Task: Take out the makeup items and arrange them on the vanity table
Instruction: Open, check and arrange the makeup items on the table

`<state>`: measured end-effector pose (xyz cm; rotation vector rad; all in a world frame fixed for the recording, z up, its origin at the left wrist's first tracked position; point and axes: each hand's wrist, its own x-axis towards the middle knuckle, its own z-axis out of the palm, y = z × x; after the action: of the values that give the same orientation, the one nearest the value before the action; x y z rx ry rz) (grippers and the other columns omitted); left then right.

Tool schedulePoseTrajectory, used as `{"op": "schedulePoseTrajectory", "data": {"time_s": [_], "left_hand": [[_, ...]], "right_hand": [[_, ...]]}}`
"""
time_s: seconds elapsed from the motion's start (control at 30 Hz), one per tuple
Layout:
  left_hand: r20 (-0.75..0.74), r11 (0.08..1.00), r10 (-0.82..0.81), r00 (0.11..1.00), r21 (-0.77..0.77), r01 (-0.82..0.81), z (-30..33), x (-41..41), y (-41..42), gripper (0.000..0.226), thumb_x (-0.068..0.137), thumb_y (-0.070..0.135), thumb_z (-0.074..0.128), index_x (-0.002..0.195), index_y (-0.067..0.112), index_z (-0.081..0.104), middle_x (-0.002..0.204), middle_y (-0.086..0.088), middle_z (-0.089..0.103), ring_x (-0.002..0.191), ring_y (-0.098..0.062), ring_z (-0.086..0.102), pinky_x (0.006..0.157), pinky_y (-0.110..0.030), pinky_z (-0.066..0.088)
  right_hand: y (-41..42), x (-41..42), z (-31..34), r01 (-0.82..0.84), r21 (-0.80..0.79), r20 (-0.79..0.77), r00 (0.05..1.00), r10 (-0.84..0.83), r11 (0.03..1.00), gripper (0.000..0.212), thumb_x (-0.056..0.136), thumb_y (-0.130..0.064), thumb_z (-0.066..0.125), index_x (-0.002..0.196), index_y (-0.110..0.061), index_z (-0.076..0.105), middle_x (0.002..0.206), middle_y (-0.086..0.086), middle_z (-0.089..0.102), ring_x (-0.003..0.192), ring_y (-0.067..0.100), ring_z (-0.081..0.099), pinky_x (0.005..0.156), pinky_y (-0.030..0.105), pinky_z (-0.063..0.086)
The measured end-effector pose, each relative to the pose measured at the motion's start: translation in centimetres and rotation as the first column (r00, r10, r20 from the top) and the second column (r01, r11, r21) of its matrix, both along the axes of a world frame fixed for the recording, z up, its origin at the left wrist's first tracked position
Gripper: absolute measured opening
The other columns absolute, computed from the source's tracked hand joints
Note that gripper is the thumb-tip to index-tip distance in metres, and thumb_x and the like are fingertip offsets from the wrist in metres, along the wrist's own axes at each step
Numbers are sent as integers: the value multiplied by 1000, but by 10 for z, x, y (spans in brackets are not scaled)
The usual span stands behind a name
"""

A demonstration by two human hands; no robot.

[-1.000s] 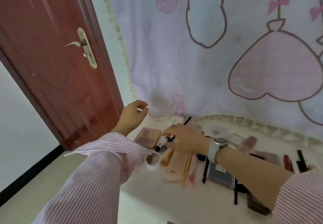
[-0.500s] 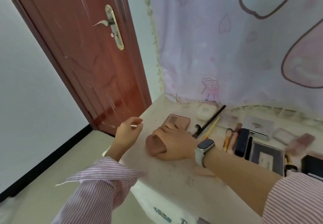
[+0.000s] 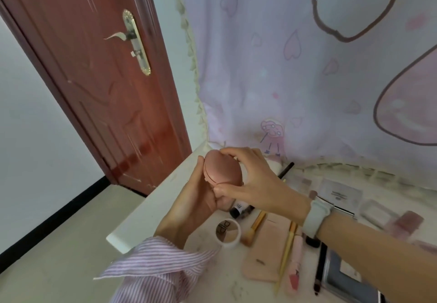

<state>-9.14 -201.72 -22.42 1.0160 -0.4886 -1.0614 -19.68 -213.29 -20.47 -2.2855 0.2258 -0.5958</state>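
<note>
Both hands, left [image 3: 189,198] and right [image 3: 255,179], clasp a pink egg-shaped case [image 3: 221,170] above the surface [image 3: 151,210]; brushes [image 3: 253,229], a round pot [image 3: 228,233] and palettes [image 3: 340,196] lie beneath.

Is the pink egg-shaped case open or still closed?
Closed: the pink egg case shows only a thin seam, its halves together, gripped by left hand and right hand.

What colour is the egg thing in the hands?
Dusty pink; the egg-shaped case shows best in the head view.
</note>
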Motion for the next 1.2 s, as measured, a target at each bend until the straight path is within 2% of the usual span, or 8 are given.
{"op": "schedulePoseTrajectory", "data": {"time_s": [0.17, 0.37, 0.57, 0.7, 0.83, 0.9, 1.1, 1.2], "left_hand": [[34, 999, -1, 999, -32, 2, 6, -13, 11, 58, 90, 51, 44, 125, 5, 53, 128, -31, 49, 120, -46, 45, 107, -60, 22], [34, 992, 115, 993, -56, -112, 28, -41, 21, 50, 88, 45, 50, 113, 2, 61, 108, -23, 58, 85, -27, 63, 78, -39, 55], [-95, 975, 211, 973, -52, -217, 36, -74, 38, 54, 84, 43, 57, 120, 3, 57, 121, -24, 55, 117, -40, 52, 89, -41, 51], [392, 907, 422, 818, -178, -382, 31, -93, 54, 74, 73, 20, 72, 137, 17, 35, 119, 1, 60, 116, -17, 56, 91, -35, 51], [744, 887, 457, 487, -341, -313, 27, -111, 59, 102, 71, -11, 69, 140, 35, 9, 136, 1, 39, 121, 8, 42, 89, -9, 42], [803, 888, 452, 390, -362, -283, 26, -115, 60, 103, 71, -6, 71, 140, 36, 6, 139, -3, 37, 123, 10, 38, 89, -4, 38], [791, 920, 392, 470, -321, -227, 28, -107, 70, 105, 75, -11, 66, 140, 41, 2, 150, 14, 23, 134, 6, 27, 87, -2, 36], [844, 921, 375, 383, -292, -258, 26, -98, 76, 108, 74, -6, 70, 141, 44, 3, 148, 27, 23, 133, 7, 28, 101, -7, 30]], "right_hand": [[9, -22, 12, -81, -32, -77, 994, 78, 996, 67, 77, -40, 69, 134, -36, 35, 116, -35, 33, 120, 3, 27, 106, 28, 26], [14, -44, 37, -111, -162, -133, 987, 90, 981, 57, 84, -40, 62, 136, -33, 39, 129, -17, 41, 122, 9, 30, 99, 26, 23], [21, -69, 44, -144, -230, -114, 986, 121, 962, 45, 87, -21, 60, 131, -26, 49, 123, -5, 53, 111, 12, 42, 94, 19, 30], [22, -83, 44, -131, 126, -162, 975, 151, 983, 27, 91, -23, 51, 112, -38, 59, 107, -16, 59, 89, -9, 56, 76, 6, 39], [25, -88, 46, -85, 661, -229, 923, 309, 746, 43, 80, -55, 56, 109, -25, 65, 104, 5, 70, 86, 19, 69, 69, 25, 53], [31, -85, 46, -115, 694, -204, 916, 347, 711, 53, 72, -60, 58, 110, -24, 65, 110, 10, 68, 92, 24, 68, 74, 28, 54], [37, -73, 49, -177, 614, -111, 946, 306, 769, 55, 77, -46, 64, 123, -18, 55, 113, 9, 66, 99, 22, 67, 89, 39, 53], [41, -68, 50, -216, 568, -87, 944, 319, 794, 52, 81, -42, 63, 126, -20, 54, 110, 6, 69, 98, 19, 67, 87, 39, 54]]}}
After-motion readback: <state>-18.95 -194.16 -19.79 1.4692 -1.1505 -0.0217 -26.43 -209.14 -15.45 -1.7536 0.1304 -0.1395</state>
